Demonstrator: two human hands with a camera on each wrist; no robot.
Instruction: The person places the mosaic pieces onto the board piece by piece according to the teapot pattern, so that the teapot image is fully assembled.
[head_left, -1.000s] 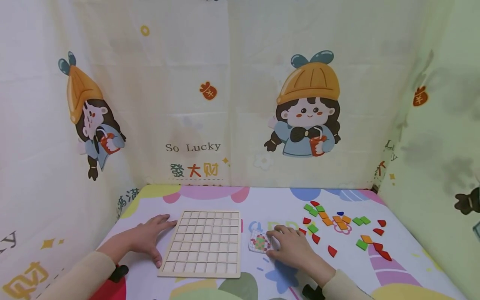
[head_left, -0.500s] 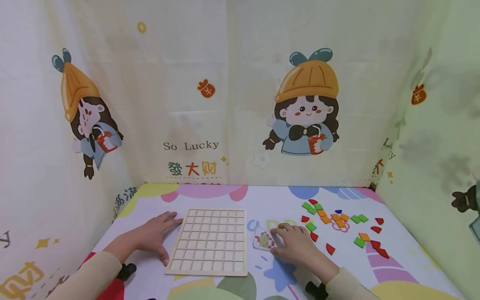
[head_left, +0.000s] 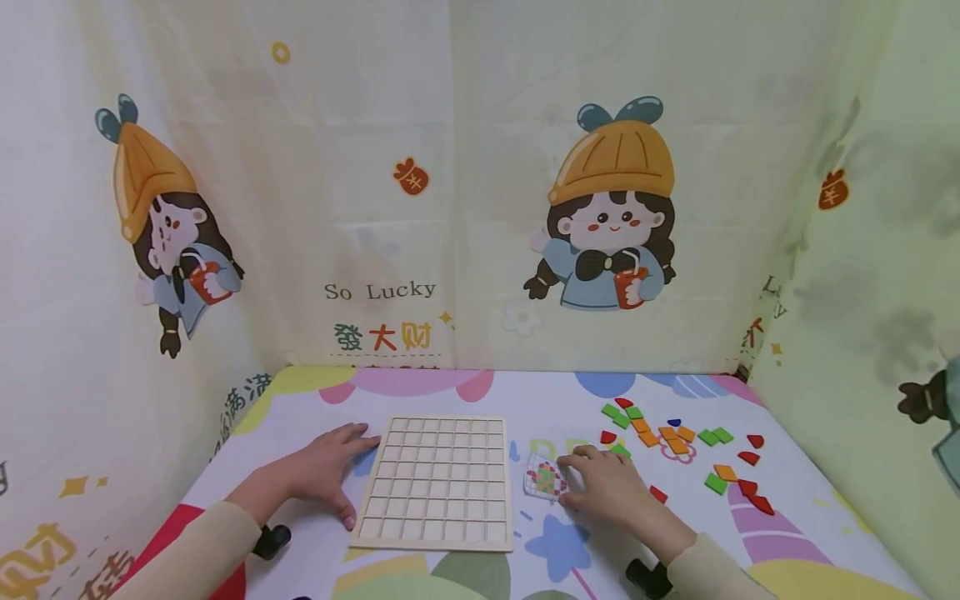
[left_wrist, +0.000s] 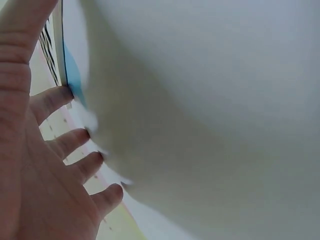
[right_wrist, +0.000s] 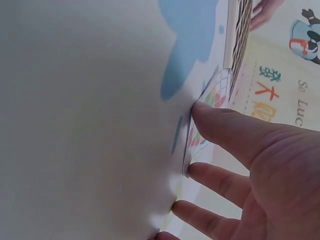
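Note:
The left hand [head_left: 322, 467] spreads its fingers along the left edge of a wooden grid board [head_left: 442, 475], thumb near the lower corner and forefinger further up. In the left wrist view the fingers [left_wrist: 82, 167] look spread, touching the tabletop. Right of the board lies a small pattern card [head_left: 545, 478] printed with red, green and orange squares. The right hand [head_left: 609, 490] holds this card at its right side. Thumb and forefinger sit at its edges in the right wrist view, where the card [right_wrist: 218, 95] is partly hidden behind the thumb; the other fingers spread out on the table.
Loose green, orange, red and blue tiles [head_left: 677, 442] lie scattered on the right of the patterned tabletop [head_left: 555, 387]. A printed cloth [head_left: 487, 250] hangs behind and at both sides. Black straps with small devices sit at both wrists.
The board has slid to the right with the left hand against it. The right hand and the card have shifted right too, toward the tiles. The head view has tilted slightly.

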